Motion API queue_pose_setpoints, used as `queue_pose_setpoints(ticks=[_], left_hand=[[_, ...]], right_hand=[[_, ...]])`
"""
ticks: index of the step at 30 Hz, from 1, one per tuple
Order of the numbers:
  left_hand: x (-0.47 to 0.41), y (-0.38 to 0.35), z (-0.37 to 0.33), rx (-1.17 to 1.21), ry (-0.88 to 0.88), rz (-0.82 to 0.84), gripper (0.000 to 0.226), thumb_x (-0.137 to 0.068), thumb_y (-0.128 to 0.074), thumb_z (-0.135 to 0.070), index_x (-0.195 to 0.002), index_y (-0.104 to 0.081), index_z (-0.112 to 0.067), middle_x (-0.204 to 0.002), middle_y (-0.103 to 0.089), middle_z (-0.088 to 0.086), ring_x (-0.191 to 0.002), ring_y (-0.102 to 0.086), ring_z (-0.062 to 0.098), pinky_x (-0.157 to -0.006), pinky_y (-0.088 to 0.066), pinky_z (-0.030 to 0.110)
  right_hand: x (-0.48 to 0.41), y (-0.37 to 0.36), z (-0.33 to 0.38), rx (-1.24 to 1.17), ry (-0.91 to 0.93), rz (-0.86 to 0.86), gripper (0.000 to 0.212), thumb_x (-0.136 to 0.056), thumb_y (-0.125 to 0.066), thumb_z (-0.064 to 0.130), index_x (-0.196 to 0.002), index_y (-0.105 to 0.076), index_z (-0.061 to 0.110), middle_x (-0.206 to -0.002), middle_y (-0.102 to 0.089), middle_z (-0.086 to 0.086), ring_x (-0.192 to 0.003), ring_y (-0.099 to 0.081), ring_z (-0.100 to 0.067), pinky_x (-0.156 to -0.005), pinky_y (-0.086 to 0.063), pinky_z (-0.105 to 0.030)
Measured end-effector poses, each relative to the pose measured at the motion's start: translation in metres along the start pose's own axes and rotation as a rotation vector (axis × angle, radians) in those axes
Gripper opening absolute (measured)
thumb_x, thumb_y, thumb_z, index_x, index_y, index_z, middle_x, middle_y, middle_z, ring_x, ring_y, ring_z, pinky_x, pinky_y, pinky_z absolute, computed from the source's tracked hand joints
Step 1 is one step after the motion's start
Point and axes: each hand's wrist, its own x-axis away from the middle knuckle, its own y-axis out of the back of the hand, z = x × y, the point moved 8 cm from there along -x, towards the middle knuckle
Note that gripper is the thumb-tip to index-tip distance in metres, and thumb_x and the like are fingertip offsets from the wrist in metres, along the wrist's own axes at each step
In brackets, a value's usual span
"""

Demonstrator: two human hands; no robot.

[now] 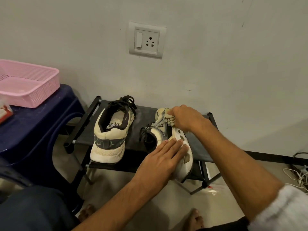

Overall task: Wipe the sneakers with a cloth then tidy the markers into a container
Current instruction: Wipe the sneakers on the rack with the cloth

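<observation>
Two worn white sneakers sit on a low black rack [141, 114]. The left sneaker [110, 130] stands upright, heel toward me. The right sneaker [168, 130] lies tipped on its side with its sole facing right. My left hand [160, 157] presses flat on its heel end with straight fingers. My right hand [185, 119] grips a bunched pale cloth [168, 118] against the toe part of that sneaker. No markers are visible.
A pink slotted basket [33, 84] stands on a dark blue plastic stool [38, 130] at the left, with a red-and-white packet [5, 112] beside it. A wall socket [146, 40] is above the rack. Cables [298, 174] lie on the floor at the right. My bare feet are below.
</observation>
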Motion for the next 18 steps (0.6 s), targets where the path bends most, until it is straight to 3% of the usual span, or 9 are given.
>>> queue_pose_setpoints(ticks=[7,12,14,15,17,18], left_hand=[[-0.003,0.001,0.001,0.011,-0.012,0.000,0.112,-0.051,-0.092,-0.037,-0.145,-0.036,-0.017,-0.150,-0.041,0.007,-0.140,-0.036,0.022,-0.114,-0.015,0.038],[-0.009,0.007,-0.003,-0.015,-0.035,0.054,0.107,-0.051,-0.090,-0.045,-0.143,-0.042,-0.017,-0.146,-0.047,0.004,-0.137,-0.040,0.020,-0.115,-0.009,0.035],[-0.012,0.023,-0.004,0.083,-0.039,0.074,0.088,-0.069,-0.078,-0.046,-0.145,-0.039,-0.023,-0.148,-0.042,-0.003,-0.139,-0.034,0.013,-0.118,-0.007,0.029],[-0.015,0.032,-0.002,0.174,-0.014,0.079,0.071,-0.077,-0.068,-0.045,-0.141,-0.044,-0.028,-0.143,-0.047,-0.008,-0.133,-0.038,0.008,-0.119,-0.019,0.030],[-0.019,0.056,0.006,0.320,0.071,-0.001,0.040,-0.081,-0.055,-0.037,-0.120,-0.062,-0.030,-0.118,-0.063,-0.013,-0.108,-0.054,0.004,-0.097,-0.049,0.031],[-0.020,0.067,0.014,0.367,0.137,-0.075,0.034,-0.081,-0.054,-0.032,-0.112,-0.067,-0.029,-0.109,-0.066,-0.013,-0.100,-0.058,0.004,-0.090,-0.052,0.031]], right_hand=[[0.007,0.011,-0.001,-0.090,-0.019,0.033,0.035,-0.094,-0.051,0.010,-0.129,-0.053,0.008,-0.124,-0.054,-0.015,-0.108,-0.056,-0.030,-0.092,-0.048,-0.040],[0.048,0.008,-0.012,-0.228,-0.031,0.088,0.030,-0.087,-0.047,0.005,-0.111,-0.065,0.010,-0.102,-0.063,-0.012,-0.076,-0.057,-0.022,-0.067,-0.047,-0.032],[0.065,-0.003,-0.017,-0.328,-0.034,0.088,0.044,-0.086,-0.047,0.002,-0.122,-0.065,0.020,-0.104,-0.065,-0.012,-0.073,-0.055,-0.018,-0.064,-0.044,-0.027],[0.070,-0.007,-0.019,-0.383,-0.031,0.084,0.051,-0.086,-0.047,0.001,-0.130,-0.061,0.024,-0.109,-0.065,-0.012,-0.074,-0.055,-0.017,-0.062,-0.043,-0.024],[0.072,-0.013,-0.024,-0.463,-0.012,0.076,0.056,-0.087,-0.049,0.000,-0.135,-0.057,0.028,-0.112,-0.066,-0.012,-0.072,-0.054,-0.013,-0.056,-0.039,-0.018],[0.071,-0.014,-0.027,-0.486,0.004,0.068,0.053,-0.088,-0.050,0.000,-0.133,-0.058,0.026,-0.111,-0.067,-0.011,-0.073,-0.055,-0.012,-0.055,-0.040,-0.018]])
